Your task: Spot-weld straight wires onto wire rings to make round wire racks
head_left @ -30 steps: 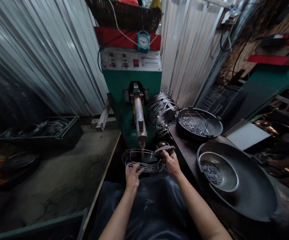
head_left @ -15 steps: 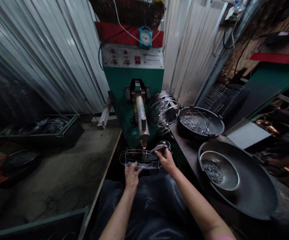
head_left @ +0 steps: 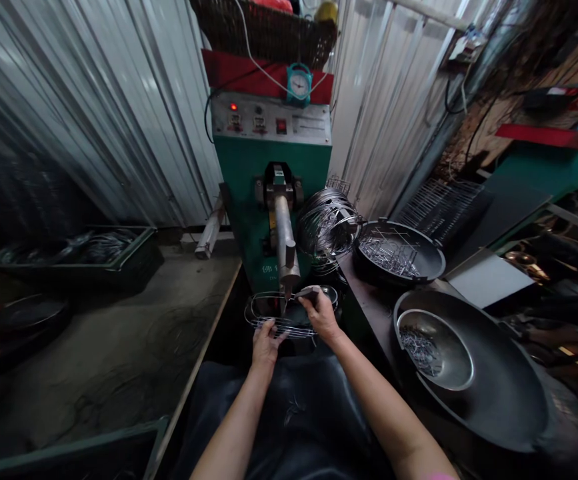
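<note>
My left hand (head_left: 265, 345) is closed on the near side of an oval wire basket (head_left: 293, 328), thumb and fingers on its wires. The basket sits tilted under the electrode arm (head_left: 285, 230) of a green spot-welding machine (head_left: 241, 163), with the pointed tip reaching down to its far rim. My right hand (head_left: 325, 319) grips a dark flat piece (head_left: 309, 293) at the basket's right end, close beside the tip. Whether that piece touches the wire I cannot tell. A red light (head_left: 233, 107) glows on the machine's panel.
Bundled wire rings (head_left: 329, 223) hang right of the machine. A black pan (head_left: 433, 257) of wire parts and a large wok (head_left: 509, 380), holding a metal bowl (head_left: 461, 357) of short pieces, stand on the right. A green bin (head_left: 133, 260) lies on the left floor.
My right hand has moved slightly left and down with the dark piece, nearer the electrode tip. The panel's red light has come on. The whole view has shifted a little.
</note>
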Motion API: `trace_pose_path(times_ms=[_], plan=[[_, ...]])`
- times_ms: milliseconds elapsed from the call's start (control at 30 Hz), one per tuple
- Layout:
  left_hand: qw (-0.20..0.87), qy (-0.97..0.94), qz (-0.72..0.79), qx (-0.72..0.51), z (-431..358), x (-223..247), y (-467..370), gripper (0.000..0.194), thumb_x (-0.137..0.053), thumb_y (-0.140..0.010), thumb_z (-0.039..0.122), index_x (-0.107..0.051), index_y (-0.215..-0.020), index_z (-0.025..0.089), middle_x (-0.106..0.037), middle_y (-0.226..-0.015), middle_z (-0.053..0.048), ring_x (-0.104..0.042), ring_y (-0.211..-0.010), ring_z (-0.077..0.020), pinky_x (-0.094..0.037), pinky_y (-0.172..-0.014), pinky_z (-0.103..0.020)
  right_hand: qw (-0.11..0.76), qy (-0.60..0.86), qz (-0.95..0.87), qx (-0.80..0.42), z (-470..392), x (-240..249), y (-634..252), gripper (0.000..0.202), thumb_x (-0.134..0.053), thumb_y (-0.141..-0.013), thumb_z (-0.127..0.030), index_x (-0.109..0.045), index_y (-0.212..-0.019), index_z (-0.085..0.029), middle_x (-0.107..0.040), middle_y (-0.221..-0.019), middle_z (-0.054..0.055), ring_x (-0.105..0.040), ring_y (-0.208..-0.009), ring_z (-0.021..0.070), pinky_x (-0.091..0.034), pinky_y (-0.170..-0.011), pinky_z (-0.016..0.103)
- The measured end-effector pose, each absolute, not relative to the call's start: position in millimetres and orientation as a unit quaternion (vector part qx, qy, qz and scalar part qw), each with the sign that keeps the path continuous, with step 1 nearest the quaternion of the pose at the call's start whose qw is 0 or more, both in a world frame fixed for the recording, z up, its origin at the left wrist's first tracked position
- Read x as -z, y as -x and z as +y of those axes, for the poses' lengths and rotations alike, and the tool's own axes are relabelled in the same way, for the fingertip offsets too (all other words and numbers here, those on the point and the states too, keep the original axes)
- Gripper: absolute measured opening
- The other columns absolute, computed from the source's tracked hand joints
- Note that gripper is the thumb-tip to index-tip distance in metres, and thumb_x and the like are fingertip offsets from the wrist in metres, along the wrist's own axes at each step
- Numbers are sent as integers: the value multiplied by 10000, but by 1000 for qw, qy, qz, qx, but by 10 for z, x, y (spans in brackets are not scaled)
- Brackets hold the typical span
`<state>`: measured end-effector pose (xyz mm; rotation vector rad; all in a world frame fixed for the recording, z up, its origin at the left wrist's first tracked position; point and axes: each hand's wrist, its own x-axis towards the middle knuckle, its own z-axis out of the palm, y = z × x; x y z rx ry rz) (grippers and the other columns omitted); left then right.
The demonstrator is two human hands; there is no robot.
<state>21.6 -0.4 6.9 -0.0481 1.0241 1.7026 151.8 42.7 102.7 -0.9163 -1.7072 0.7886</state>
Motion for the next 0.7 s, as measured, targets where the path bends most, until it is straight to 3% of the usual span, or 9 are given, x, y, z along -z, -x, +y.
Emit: trace_pose_path(times_ms=[133, 233, 333, 433, 600, 700], plan=[[551, 31, 442, -707, 20, -79, -204, 256, -699, -511, 214, -535, -702, 167, -528, -690, 40, -480, -607, -86, -478, -769, -506, 495, 388, -697, -346, 436, -1058, -1510, 119, -543, -790, -305, -553, -848, -202, -603, -778, 16, -561, -738, 162, -450, -729, 285], [538, 14, 486, -689, -93, -121, -240, 256, -689, -598, 267, -556, -802, 188, -573, -848, -15, -551, -775, -137, -455, -821, -448, 515, 409, -638, -400, 449, -1010, -1625, 160, -573, -765, -334, -560, -842, -194, -619, -802, 19, -573, -766, 166, -456, -752, 294], [469, -47, 564, -678, -291, -188, -370, 434, -725, -615, 333, -520, -985, 237, -548, -1052, -47, -527, -1028, -189, -407, -893, -397, 545, 433, -564, -444, 442, -867, -1834, 214, -598, -737, -361, -570, -862, -188, -633, -848, 27, -583, -820, 177, -456, -803, 315], [416, -140, 577, -689, -397, -283, -568, 608, -754, -598, 355, -448, -1114, 258, -489, -1164, -64, -478, -1128, -194, -378, -933, -337, 559, 444, -518, -472, 406, -672, -2000, 244, -608, -727, -369, -579, -886, -186, -639, -882, 32, -585, -873, 187, -440, -859, 336], [409, -105, 596, -683, -258, -462, -794, 761, -786, -548, 334, -353, -1169, 252, -510, -1086, -68, -535, -1034, -184, -440, -837, -315, 609, 431, -423, -515, 379, -407, -2046, 316, -622, -715, -391, -551, -944, -185, -637, -907, 38, -603, -865, 185, -454, -855, 357], [414, -118, 579, -693, -188, -537, -817, 613, -773, -551, 315, -434, -1053, 221, -556, -891, -14, -580, -859, -153, -469, -753, -313, 616, 413, -406, -535, 370, -334, -2082, 319, -603, -730, -406, -539, -951, -185, -642, -882, 37, -618, -806, 180, -478, -809, 360]])
